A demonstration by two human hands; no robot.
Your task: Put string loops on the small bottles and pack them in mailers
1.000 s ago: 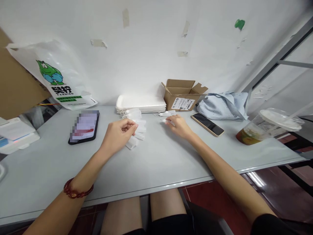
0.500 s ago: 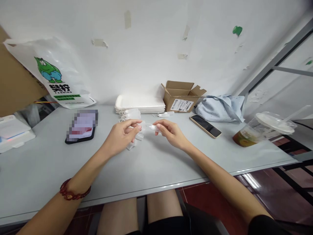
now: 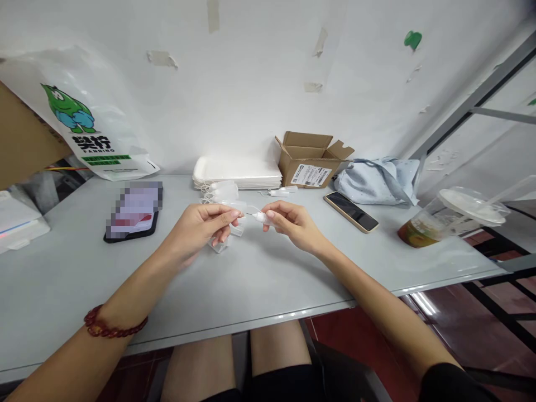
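Observation:
My right hand (image 3: 293, 223) is closed around a small white needle-tip squeeze bottle (image 3: 264, 219), its thin metal needle pointing left. A thin pale strap (image 3: 253, 208) arches from the bottle to the fingertips of my left hand (image 3: 201, 228). There, thumb and forefinger pinch what looks like the bottle's small cap, mostly hidden by the fingers. The needle tip is just short of those fingertips. Behind and below my left hand lie several similar translucent bottles (image 3: 224, 191) with looped straps. Another such bottle (image 3: 283, 192) lies in front of the cardboard box.
Against the wall are a stack of white padded envelopes (image 3: 238, 172), an open cardboard box (image 3: 312, 173) and a pale blue cloth bag (image 3: 377, 181). One phone (image 3: 350, 212) lies right, another (image 3: 134, 212) left. A drink cup (image 3: 435, 220) stands near the right edge; a printed plastic bag (image 3: 92, 123) is back left.
The camera view has shifted slightly. My left thumb and forefinger have straightened into a tighter pinch, facing the needle. My right hand keeps hold of the bottle.

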